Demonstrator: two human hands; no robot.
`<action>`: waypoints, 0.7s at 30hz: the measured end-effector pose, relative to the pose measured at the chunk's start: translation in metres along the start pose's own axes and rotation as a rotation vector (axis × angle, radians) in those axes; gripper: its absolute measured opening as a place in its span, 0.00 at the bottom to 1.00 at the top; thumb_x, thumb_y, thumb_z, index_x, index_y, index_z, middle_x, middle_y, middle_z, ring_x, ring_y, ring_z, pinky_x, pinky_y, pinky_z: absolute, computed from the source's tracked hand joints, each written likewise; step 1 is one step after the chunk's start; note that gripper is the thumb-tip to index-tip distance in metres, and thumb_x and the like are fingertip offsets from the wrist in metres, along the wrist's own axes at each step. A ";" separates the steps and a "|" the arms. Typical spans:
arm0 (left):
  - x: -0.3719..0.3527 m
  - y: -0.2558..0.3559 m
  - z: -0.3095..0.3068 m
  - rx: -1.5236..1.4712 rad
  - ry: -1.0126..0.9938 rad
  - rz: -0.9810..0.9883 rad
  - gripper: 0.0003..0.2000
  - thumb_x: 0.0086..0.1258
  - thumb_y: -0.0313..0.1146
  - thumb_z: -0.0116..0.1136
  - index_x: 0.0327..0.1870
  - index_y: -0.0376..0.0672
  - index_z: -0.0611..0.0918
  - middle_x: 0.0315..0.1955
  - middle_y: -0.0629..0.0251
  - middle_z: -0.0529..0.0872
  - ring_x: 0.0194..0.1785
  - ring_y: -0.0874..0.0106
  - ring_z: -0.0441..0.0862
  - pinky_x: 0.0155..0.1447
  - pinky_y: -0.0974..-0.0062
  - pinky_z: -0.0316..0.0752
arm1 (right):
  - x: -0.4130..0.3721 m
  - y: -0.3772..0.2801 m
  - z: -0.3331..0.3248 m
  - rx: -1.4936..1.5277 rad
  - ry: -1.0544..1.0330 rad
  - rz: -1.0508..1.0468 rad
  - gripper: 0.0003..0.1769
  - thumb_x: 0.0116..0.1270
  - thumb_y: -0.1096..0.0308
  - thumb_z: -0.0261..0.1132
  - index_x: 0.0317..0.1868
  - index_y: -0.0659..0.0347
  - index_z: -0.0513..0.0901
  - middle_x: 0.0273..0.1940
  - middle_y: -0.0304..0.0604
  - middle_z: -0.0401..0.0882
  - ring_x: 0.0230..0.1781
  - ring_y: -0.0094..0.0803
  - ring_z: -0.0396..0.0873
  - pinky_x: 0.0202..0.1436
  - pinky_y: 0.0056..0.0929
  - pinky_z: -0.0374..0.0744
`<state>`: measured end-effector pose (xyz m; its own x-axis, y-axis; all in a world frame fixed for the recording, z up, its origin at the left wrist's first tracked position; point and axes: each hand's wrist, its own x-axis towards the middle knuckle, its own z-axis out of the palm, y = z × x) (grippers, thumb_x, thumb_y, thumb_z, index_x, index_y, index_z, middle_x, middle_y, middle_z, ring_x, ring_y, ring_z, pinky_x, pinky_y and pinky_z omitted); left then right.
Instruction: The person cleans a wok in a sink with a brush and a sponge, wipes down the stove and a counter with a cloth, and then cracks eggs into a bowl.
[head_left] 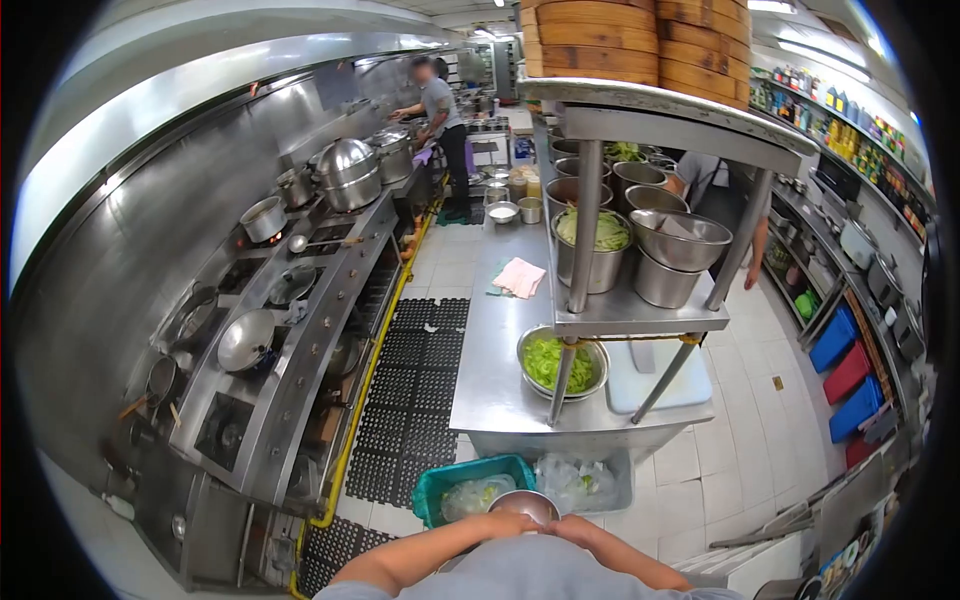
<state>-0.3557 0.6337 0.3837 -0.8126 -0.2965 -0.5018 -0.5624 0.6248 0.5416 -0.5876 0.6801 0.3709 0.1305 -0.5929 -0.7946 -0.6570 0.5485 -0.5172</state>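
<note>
Close to my body I hold a round metal bowl (527, 505) by its near rim. My left hand (507, 524) grips it on the left side, and my right hand (573, 527) grips it on the right. The fingers are partly hidden by the rim. Just beyond the bowl stand a green bin (428, 487) with a plastic bag of greens and a grey bin (624, 478) lined with clear plastic. On the steel counter (490, 390) ahead sits a metal bowl of chopped lettuce (545, 362).
Left is a stove line (290, 400) with woks and pots, beside a black floor mat (410, 400). A white cutting board with a cleaver (643, 355) lies under the shelf (640, 318) holding steel pots. One person (440, 110) stands at the far stove, another (710, 185) behind the shelf.
</note>
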 end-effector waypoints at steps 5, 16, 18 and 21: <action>0.012 -0.018 0.030 -0.053 0.112 0.006 0.26 0.81 0.52 0.51 0.77 0.62 0.76 0.71 0.45 0.78 0.74 0.40 0.75 0.76 0.42 0.70 | 0.015 -0.004 -0.006 -0.011 -0.104 -0.021 0.35 0.64 0.40 0.69 0.53 0.67 0.92 0.51 0.55 0.92 0.51 0.44 0.89 0.56 0.38 0.83; 0.013 -0.026 0.024 -0.075 0.046 -0.108 0.24 0.81 0.49 0.48 0.75 0.59 0.75 0.65 0.41 0.84 0.69 0.44 0.81 0.71 0.46 0.74 | -0.014 -0.052 -0.007 -0.113 -0.023 -0.033 0.34 0.63 0.44 0.69 0.54 0.68 0.92 0.54 0.57 0.91 0.54 0.46 0.88 0.58 0.38 0.83; 0.015 -0.032 0.025 -0.080 0.036 -0.093 0.24 0.81 0.50 0.47 0.75 0.59 0.75 0.66 0.42 0.83 0.70 0.45 0.81 0.71 0.47 0.74 | -0.011 -0.052 -0.003 -0.112 0.004 -0.022 0.33 0.61 0.46 0.70 0.54 0.68 0.92 0.54 0.58 0.91 0.54 0.46 0.89 0.58 0.38 0.83; 0.016 -0.043 0.026 -0.125 0.017 -0.053 0.24 0.82 0.51 0.47 0.75 0.60 0.75 0.68 0.45 0.82 0.72 0.46 0.80 0.73 0.48 0.72 | 0.004 -0.046 0.006 -0.087 0.035 -0.017 0.32 0.59 0.47 0.71 0.53 0.67 0.92 0.54 0.59 0.91 0.54 0.46 0.89 0.58 0.38 0.83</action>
<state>-0.3404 0.6212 0.3345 -0.7831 -0.3393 -0.5212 -0.6185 0.5132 0.5951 -0.5526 0.6562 0.3893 0.1172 -0.6232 -0.7732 -0.7174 0.4853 -0.4999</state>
